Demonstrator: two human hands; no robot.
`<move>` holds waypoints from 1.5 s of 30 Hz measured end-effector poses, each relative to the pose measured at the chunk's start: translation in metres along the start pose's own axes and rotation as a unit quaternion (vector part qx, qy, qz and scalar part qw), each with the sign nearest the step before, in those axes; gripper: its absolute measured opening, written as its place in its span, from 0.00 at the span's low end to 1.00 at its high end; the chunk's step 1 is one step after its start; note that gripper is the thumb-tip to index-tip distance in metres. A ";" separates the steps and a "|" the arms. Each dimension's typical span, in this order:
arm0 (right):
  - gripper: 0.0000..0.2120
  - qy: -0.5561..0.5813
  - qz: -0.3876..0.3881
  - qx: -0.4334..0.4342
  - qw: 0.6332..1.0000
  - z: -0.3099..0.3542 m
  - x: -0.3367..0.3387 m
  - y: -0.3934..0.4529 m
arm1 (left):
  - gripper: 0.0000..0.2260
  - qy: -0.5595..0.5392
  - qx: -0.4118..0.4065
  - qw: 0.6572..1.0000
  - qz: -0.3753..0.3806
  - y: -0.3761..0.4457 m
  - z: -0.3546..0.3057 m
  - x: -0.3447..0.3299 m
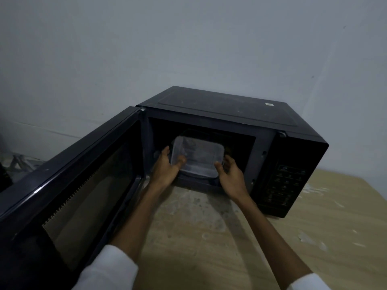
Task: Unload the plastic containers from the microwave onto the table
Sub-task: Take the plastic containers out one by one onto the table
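Note:
A clear plastic container (198, 156) sits in the mouth of the black microwave (230, 114), its near edge over the cavity's front lip. My left hand (167, 167) grips its left side, thumb over the rim. My right hand (230, 174) holds its right side, thumb on the near corner. The container looks slightly tilted toward me. Whether more containers lie behind it in the dark cavity I cannot tell.
The microwave door (79, 185) stands swung wide open to the left, reaching toward me. The control panel (284, 185) is on the right. A worn wooden table (314, 237) extends in front and to the right. A grey wall lies behind.

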State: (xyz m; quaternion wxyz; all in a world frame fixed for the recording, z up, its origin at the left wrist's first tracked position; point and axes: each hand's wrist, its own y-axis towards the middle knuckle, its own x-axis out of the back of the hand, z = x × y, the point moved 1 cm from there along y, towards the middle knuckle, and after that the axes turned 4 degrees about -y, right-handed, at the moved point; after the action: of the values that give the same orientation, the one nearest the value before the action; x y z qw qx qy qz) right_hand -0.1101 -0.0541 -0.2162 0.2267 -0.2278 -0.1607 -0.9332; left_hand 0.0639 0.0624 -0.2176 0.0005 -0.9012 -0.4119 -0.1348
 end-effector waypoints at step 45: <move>0.18 0.055 -0.278 -0.003 0.959 -0.074 0.202 -0.180 | 0.15 -0.102 -0.120 0.979 0.130 -0.188 -0.071 -0.151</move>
State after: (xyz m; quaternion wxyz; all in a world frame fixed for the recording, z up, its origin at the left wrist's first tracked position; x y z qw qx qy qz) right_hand -0.3858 -0.0025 -0.2129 -0.0340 -0.1234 -0.2017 -0.9711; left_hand -0.1872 0.0670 -0.2062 -0.1323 -0.9494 -0.2702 -0.0895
